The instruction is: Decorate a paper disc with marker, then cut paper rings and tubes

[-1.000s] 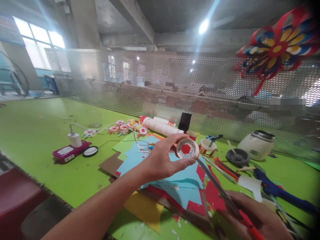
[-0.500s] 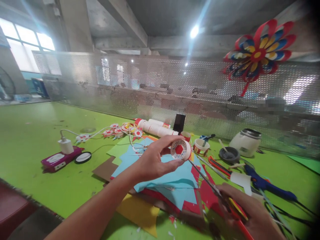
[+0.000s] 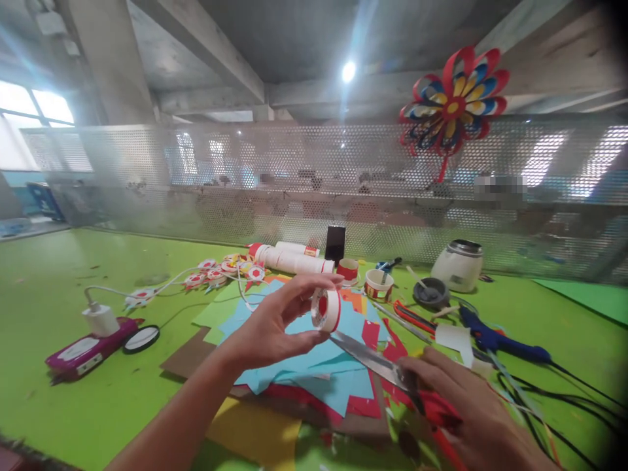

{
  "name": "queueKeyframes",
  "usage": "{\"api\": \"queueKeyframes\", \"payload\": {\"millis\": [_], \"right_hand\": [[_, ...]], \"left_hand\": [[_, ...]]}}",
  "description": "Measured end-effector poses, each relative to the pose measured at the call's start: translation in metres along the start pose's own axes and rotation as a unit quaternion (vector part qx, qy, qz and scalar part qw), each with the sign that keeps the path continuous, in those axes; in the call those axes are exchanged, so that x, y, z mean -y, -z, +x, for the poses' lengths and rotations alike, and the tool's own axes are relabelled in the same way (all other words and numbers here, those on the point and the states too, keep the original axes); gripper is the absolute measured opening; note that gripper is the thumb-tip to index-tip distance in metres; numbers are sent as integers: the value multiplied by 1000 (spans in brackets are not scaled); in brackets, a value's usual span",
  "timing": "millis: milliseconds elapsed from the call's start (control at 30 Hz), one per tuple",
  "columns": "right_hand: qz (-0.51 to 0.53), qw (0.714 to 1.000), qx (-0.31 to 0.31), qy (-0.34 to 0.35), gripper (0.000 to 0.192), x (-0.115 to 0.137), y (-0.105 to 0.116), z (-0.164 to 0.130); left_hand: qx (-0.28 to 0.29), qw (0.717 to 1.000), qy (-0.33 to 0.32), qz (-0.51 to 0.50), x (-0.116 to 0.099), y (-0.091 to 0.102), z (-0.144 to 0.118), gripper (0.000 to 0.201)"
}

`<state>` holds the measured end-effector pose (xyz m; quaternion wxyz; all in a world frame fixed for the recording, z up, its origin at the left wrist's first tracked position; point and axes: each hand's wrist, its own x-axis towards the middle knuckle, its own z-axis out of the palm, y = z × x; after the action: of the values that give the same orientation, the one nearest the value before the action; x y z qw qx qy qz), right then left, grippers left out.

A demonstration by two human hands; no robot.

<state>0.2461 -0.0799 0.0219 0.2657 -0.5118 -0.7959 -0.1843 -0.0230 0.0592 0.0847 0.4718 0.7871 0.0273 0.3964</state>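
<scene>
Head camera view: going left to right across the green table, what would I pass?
Purple power strip with white charger → black-rimmed round disc → left hand holding a small paper cup → scissors in the right hand → blue glue gun.

No readable text, label, brand, number or sign anywhere; print on the paper cups (image 3: pixel 379 285) and the blurred patch on the mesh screen (image 3: pixel 500 186) illegible.

The scene is viewed from a single head-worn camera, aimed forward and slightly down across the green table (image 3: pixel 59 275), close above it.
</scene>
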Motion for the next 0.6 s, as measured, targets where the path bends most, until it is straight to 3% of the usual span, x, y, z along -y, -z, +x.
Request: {"api": "queueKeyframes", "payload": {"millis": [300,467,600], "right_hand": [[16,999,-32,16,46,12,7,8],[-7,999,-30,-10,43,4,2,2],[40,997,18,-71,39,0,-2,2]], "left_hand": [[17,999,-41,-12,-3,4,0,72],[-25,995,-24,94,-6,3,0,61],[-71,977,27,197,-8,2,1,52]]}}
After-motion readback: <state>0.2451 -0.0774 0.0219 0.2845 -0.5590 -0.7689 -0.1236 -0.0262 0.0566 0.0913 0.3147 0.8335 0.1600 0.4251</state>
